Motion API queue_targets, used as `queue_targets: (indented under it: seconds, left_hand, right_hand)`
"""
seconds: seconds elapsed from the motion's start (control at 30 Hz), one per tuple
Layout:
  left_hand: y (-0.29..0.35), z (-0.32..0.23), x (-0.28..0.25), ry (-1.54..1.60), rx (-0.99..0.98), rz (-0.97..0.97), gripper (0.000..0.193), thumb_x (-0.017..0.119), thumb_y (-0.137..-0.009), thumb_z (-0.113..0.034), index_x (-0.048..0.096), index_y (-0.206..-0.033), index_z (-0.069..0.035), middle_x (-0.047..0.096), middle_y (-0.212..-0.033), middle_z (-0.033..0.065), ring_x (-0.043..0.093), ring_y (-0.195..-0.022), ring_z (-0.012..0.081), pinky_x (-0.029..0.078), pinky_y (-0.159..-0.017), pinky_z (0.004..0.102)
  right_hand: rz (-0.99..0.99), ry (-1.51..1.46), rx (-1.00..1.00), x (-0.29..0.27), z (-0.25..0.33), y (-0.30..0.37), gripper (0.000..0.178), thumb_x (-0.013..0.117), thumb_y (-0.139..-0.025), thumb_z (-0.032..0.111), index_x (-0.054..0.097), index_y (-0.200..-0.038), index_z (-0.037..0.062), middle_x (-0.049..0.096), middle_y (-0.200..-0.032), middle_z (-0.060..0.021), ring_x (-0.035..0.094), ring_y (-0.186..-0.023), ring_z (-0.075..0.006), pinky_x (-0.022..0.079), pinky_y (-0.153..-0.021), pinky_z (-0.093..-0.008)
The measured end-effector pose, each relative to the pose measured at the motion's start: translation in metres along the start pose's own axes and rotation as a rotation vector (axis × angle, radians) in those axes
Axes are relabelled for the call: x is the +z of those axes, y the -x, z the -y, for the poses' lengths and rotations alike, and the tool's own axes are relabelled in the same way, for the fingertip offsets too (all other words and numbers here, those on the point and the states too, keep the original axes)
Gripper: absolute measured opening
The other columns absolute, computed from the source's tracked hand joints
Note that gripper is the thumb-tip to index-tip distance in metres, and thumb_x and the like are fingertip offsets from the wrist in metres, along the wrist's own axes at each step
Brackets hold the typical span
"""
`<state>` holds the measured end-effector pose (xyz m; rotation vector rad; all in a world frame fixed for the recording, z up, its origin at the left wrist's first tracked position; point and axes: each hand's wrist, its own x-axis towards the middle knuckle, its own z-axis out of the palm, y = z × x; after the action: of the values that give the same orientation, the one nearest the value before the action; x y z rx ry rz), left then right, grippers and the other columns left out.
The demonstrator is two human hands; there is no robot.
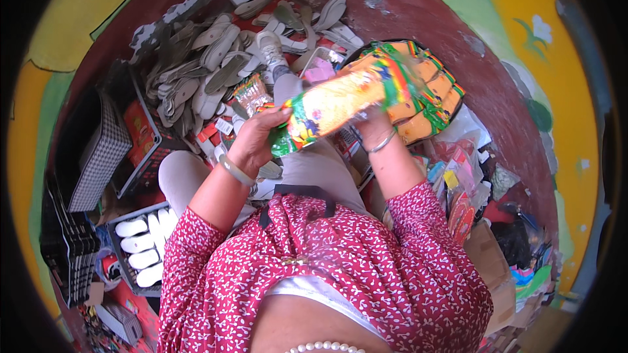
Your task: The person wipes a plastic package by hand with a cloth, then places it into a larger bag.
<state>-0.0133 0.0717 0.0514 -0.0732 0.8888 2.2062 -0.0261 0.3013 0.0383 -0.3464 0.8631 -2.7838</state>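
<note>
A long orange packet [347,99] in printed plastic with green ends is lifted above my legs, its far right end smeared by motion. My left hand [260,132] is closed on the near left end, the thumb lying on top. Under the packet's right part is my right hand [373,129], gripping it from below; most of its fingers are hidden behind the wrapper. Just beyond, a dark round tub [463,99] holds several similar orange packets [428,114].
Grey shoe-sole shapes [212,49] lie heaped along the wall ahead. At left are a black crate [140,157], a checked box [101,150] and a tray of white shoe-shaped pieces [139,243]. Plastic bags [461,163] and a cardboard box [487,255] crowd the right.
</note>
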Motion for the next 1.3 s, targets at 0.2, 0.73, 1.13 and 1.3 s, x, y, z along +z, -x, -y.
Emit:
queue_targets:
  seconds: [0.2,0.73,1.13,1.3]
  left_hand:
    - [-0.009,0.020,-0.012,-0.078,0.194,-0.119,0.027,0.049,-0.091,-0.014,0.053,-0.109,0.005,0.063,-0.099,0.0131,0.063,-0.089,0.0210,0.051,-0.080,0.0342]
    - [0.026,0.005,-0.041,-0.625,0.412,-0.321,0.037,0.041,-0.091,-0.021,0.057,-0.106,0.008,0.063,-0.094,0.0132,0.059,-0.087,0.0187,0.044,-0.083,0.0287]
    - [0.041,0.020,-0.073,-0.578,0.305,-0.492,0.030,0.044,-0.091,-0.018,0.059,-0.098,0.007,0.061,-0.095,0.0124,0.059,-0.087,0.0190,0.045,-0.082,0.0276]
    - [0.034,0.017,-0.065,-0.606,0.337,-0.480,0.029,0.044,-0.091,-0.017,0.059,-0.098,0.007,0.061,-0.095,0.0108,0.058,-0.087,0.0178,0.045,-0.079,0.0269]
  right_hand:
    - [-0.250,0.082,0.136,0.021,-0.029,0.048,0.038,0.058,-0.084,0.013,0.046,-0.120,0.0069,0.056,-0.105,-0.0037,0.056,-0.092,-0.0146,0.048,-0.072,-0.0249]
    - [-0.897,0.231,0.054,-0.208,0.167,0.006,0.011,0.061,-0.080,0.004,0.058,-0.091,0.0022,0.063,-0.083,-0.0067,0.056,-0.064,-0.0125,0.044,-0.053,-0.0225]
    - [-1.138,0.368,0.074,-0.299,0.198,-0.045,0.008,0.059,-0.080,-0.001,0.055,-0.086,0.0024,0.058,-0.073,-0.0052,0.052,-0.057,-0.0144,0.042,-0.050,-0.0239]
    - [-1.213,0.459,0.090,-0.312,0.213,-0.048,0.015,0.061,-0.077,-0.004,0.050,-0.083,0.0045,0.054,-0.074,-0.0073,0.053,-0.059,-0.0157,0.043,-0.045,-0.0258]
